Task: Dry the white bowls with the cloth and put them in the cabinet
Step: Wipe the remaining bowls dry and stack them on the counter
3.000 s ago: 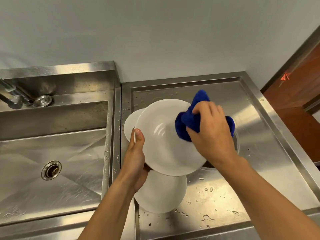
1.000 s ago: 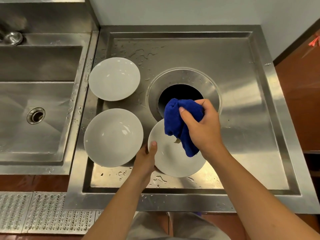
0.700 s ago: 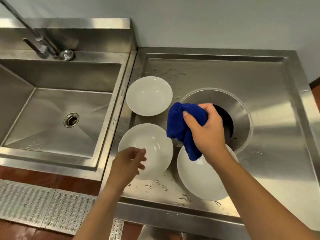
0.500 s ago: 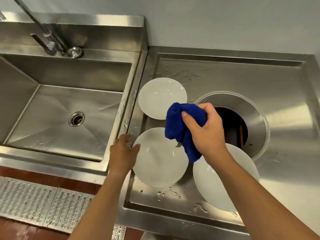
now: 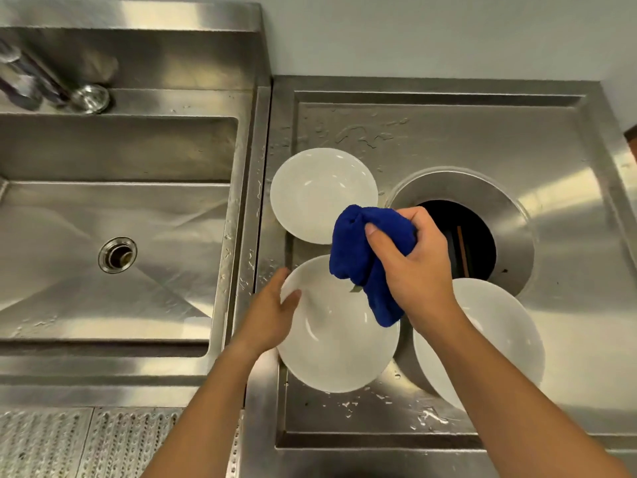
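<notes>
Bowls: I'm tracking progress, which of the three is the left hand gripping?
The middle bowl, nearest the sink; the left hand holds its rim.

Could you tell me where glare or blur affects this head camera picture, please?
Head view: the faucet at upper left is smeared by blur; bright glare streaks lie on the steel counter right of the round opening; the near bowl, blue cloth, left hand and right hand are sharp; straight edges bow from wide-angle distortion.

Three bowls [image 5: 323, 193] on drainboard [image 5: 568, 339] — sink [image 5: 113, 236] left
</notes>
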The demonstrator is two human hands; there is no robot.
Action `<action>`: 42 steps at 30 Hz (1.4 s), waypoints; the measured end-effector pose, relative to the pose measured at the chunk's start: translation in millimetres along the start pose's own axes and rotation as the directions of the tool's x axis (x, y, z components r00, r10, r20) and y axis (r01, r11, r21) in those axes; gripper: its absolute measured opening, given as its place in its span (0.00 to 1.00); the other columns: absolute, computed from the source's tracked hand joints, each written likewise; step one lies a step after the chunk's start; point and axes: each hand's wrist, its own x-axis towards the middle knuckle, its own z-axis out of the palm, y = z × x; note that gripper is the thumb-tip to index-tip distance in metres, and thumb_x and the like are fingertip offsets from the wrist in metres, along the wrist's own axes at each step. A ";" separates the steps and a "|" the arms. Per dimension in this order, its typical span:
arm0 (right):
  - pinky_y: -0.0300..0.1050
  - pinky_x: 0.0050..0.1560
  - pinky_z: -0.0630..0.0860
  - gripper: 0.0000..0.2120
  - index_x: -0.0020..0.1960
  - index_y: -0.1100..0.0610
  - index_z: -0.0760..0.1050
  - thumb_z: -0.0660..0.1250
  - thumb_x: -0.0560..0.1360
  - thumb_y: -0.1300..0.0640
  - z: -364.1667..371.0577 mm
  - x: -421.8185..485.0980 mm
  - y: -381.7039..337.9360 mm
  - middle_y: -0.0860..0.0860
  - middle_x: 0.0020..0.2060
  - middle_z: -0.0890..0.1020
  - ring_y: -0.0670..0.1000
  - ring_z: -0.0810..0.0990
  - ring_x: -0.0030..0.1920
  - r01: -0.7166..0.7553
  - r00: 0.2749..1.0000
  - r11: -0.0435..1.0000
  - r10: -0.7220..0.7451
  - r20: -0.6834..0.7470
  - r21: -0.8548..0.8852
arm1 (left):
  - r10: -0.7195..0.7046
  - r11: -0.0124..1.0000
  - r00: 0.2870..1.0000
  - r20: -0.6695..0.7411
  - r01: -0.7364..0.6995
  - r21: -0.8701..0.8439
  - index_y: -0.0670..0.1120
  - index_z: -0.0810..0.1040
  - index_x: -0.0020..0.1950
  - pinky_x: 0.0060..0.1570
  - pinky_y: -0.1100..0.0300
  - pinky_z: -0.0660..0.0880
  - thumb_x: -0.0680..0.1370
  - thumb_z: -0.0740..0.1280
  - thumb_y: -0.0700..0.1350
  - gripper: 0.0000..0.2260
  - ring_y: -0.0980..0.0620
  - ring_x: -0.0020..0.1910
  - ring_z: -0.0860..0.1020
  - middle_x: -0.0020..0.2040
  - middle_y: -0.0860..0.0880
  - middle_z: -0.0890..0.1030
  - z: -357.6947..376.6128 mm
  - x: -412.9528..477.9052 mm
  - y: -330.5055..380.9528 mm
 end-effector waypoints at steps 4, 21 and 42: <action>0.29 0.36 0.76 0.09 0.47 0.43 0.74 0.73 0.75 0.55 -5.3 0.2 -29.6 0.34 0.40 0.82 0.38 0.83 0.41 0.062 0.998 0.997 -0.062 -0.021 0.035 | -0.025 0.914 0.999 0.022 0.032 -0.405 0.64 0.75 0.58 0.40 0.53 0.84 0.86 0.63 0.45 0.12 0.56 0.43 0.86 0.48 0.57 0.85 -45.4 -25.9 30.1; 0.40 0.43 0.74 0.13 0.53 0.46 0.70 0.72 0.74 0.46 20.8 16.7 -93.7 0.42 0.46 0.81 0.45 0.79 0.45 0.230 0.931 0.924 -0.117 0.346 -0.306 | 0.012 0.421 1.000 -0.026 -0.029 -0.906 0.51 0.84 0.65 0.50 0.56 0.85 0.84 0.52 0.63 0.26 0.50 0.60 0.86 0.61 0.45 0.87 -32.2 -47.9 148.5; 0.47 0.45 0.74 0.15 0.53 0.50 0.71 0.72 0.70 0.51 -10.7 18.7 -95.0 0.48 0.48 0.79 0.52 0.78 0.48 0.566 0.817 0.443 -0.190 0.544 -0.695 | 0.048 0.479 0.994 -0.095 -0.107 -0.871 0.60 0.75 0.72 0.45 0.53 0.85 0.75 0.59 0.68 0.28 0.47 0.58 0.86 0.63 0.50 0.86 -55.0 -65.3 139.2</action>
